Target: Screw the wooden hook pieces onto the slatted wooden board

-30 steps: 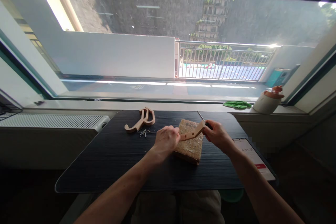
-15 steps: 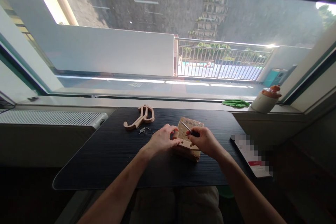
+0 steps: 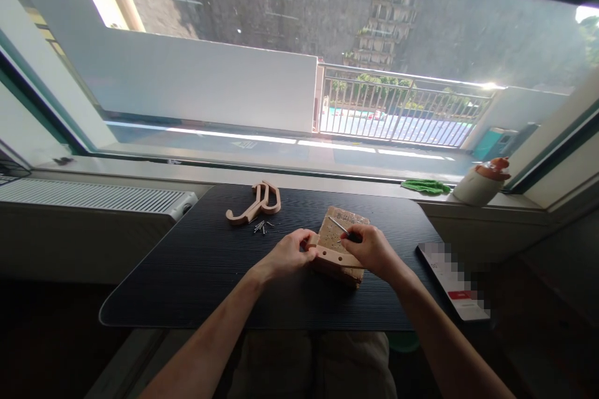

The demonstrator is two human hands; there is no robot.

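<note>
Holding wooden piece (image 3: 332,256) over edge of block (image 3: 329,237) — phone (image 3: 461,305) well apart.

Tan wooden piece (image 3: 332,255), speckled brown block (image 3: 333,235)

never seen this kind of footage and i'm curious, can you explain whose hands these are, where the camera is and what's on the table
There is no machine: these are a person's own bare hands, seen from a camera worn on the head, looking forward and down. The left hand grips one end of a wooden piece with holes, which is over a brick-like block. The right hand holds a thin metal-shafted tool. On the dark table, to the left, lie curved wooden parts and small screws or nails, too small to tell which. To the right is a phone, its screen partly pixelated.
</note>
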